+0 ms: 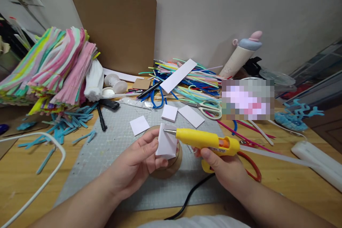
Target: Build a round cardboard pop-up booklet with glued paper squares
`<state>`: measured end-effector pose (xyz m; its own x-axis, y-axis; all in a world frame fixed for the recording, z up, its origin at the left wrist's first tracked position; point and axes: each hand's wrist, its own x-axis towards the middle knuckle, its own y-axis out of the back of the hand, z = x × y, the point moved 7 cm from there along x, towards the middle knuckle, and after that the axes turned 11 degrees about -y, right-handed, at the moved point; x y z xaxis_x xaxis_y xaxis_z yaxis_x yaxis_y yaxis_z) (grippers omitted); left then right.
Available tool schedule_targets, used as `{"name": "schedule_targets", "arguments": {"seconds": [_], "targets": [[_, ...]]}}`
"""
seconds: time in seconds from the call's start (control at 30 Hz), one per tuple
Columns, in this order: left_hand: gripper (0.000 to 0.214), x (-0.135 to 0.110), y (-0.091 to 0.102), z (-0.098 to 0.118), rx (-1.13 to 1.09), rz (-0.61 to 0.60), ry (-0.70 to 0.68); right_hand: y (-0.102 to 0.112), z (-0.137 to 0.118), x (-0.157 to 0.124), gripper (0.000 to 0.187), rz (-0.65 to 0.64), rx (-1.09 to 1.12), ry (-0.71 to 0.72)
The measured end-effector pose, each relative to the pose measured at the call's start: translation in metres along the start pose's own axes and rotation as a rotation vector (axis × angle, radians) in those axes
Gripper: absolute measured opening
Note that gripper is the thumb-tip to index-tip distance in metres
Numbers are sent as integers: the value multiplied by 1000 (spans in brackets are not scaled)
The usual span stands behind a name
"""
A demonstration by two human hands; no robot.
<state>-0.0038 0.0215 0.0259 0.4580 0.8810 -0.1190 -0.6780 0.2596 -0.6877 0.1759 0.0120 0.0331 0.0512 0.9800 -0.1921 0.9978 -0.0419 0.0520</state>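
Observation:
My left hand [141,160] grips a small folded piece of white card [167,143] between thumb and fingers. In my right hand [227,169] is a yellow hot glue gun [197,139], its metal nozzle pointing left against or just over the card's upper part; I cannot tell if it touches. A clear glue stick [275,156] sticks out of the gun's back. Below the card, partly hidden by my left hand, a round brown piece [169,169] rests on the grey cutting mat [101,171]. Behind lie a white square [139,125], a smaller square [169,113] and a white rectangle [191,115].
Scissors [210,108] lie at the mat's back right. Bundles of pipe cleaners [53,64] fill the back left, and more [192,78] lie at the back. A brown cardboard sheet [117,28] leans on the wall. A black cord [189,197] crosses the mat's front.

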Motion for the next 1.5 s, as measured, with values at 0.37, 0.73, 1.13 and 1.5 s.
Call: {"name": "schedule_targets", "arguments": {"seconds": [0.37,0.73,1.13,1.5], "targets": [[32,2,-2,12,-49,28,-49,14,-3,-1,36,165,-54,57],[36,2,5,16,-34,45,-103,14,-8,1,50,217,-160,-44],[37,5,12,20,36,108,-173,9,-15,-7,22,113,-290,142],[43,3,4,8,24,8,-80,-5,-14,-14,18,-52,-336,206]]}}
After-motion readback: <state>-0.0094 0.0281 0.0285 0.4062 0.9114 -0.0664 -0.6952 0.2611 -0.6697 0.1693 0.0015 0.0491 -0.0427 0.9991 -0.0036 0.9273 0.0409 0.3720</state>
